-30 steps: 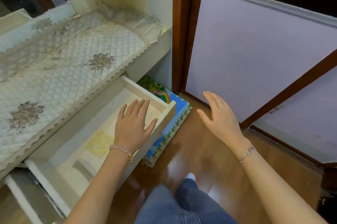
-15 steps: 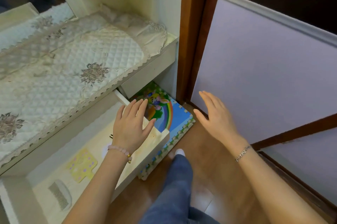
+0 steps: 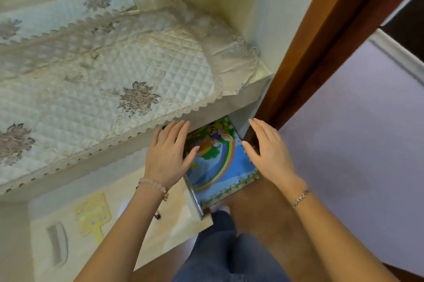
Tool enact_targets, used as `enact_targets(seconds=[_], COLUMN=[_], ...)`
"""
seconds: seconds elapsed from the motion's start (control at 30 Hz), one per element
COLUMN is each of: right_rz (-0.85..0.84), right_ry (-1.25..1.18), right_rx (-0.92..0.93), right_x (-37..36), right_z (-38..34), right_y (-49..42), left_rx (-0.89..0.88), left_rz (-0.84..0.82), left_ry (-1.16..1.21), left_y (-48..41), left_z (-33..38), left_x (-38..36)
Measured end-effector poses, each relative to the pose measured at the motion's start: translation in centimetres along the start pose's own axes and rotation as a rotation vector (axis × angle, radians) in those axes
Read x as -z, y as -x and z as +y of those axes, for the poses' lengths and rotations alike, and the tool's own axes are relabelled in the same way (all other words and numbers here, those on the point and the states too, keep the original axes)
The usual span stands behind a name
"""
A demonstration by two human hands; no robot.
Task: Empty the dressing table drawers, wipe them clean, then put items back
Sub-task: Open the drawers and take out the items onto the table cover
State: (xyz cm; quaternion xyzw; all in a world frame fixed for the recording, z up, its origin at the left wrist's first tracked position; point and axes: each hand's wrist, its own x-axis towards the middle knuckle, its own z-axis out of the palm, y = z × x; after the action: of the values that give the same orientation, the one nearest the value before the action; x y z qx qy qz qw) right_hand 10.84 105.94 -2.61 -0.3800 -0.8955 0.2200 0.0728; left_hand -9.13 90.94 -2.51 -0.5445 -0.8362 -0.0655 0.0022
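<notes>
The cream dressing table [image 3: 243, 98] has one drawer [image 3: 179, 213] pulled out below its top. Inside the drawer lie a yellow flat paddle-shaped item [image 3: 93, 215], a pale comb [image 3: 57, 242] and a small dark item [image 3: 157, 214]. My left hand [image 3: 167, 155] hovers flat over the drawer's right end, fingers spread and pointing at the table's front edge, holding nothing. My right hand [image 3: 268, 153] is open too, held above the floor mat beside the table's right leg.
A quilted lace-edged cloth [image 3: 103, 80] covers the table top. A colourful rainbow foam mat [image 3: 220, 162] lies on the wooden floor under the table. A brown door frame [image 3: 309, 52] and a lilac panel [image 3: 355, 144] stand to the right. My legs in jeans [image 3: 229, 254] are below.
The view has shifted down and left along the drawer. Both hands have moved forward toward the table's front edge, staying open and empty.
</notes>
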Motion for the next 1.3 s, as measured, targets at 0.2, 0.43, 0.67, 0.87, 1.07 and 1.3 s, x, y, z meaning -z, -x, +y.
enact_targets(seconds=[0.2,0.43,0.67,0.87,1.07,1.3], right_rz=[-0.038,-0.138,-0.283,-0.487,-0.434,-0.307], right_ry=[-0.007,-0.028,-0.378,-1.392,-1.858,-2.005], right_rx=[0.142,0.267,0.062,-0.783,-1.151,-1.22], right_x=[-1.2,-3.1,-6.9,-12.4,-15.9,-18.6], right_z=[1.4,3.1,4.7,4.9,4.2,3.0], right_y=[-4.9,-9.0,-11.5,-14.8,-17.2,-17.9], left_rx=[0.143,0.281,0.284,0.134,0.052,0.025], left_rz=[0.004,-0.006,0.002,-0.03,-0.077,-0.022], left_ry=[-0.055,-0.074,-0.059,-0.026,-0.017,0.049], left_y=[-1.3,-2.9,-6.7,-10.1,-10.1,-9.7], left_z=[-0.8,-0.8,-1.4,-3.3,-4.5,-5.0], left_x=[-0.4,-2.1,-4.3,-6.1,-7.6,-8.3])
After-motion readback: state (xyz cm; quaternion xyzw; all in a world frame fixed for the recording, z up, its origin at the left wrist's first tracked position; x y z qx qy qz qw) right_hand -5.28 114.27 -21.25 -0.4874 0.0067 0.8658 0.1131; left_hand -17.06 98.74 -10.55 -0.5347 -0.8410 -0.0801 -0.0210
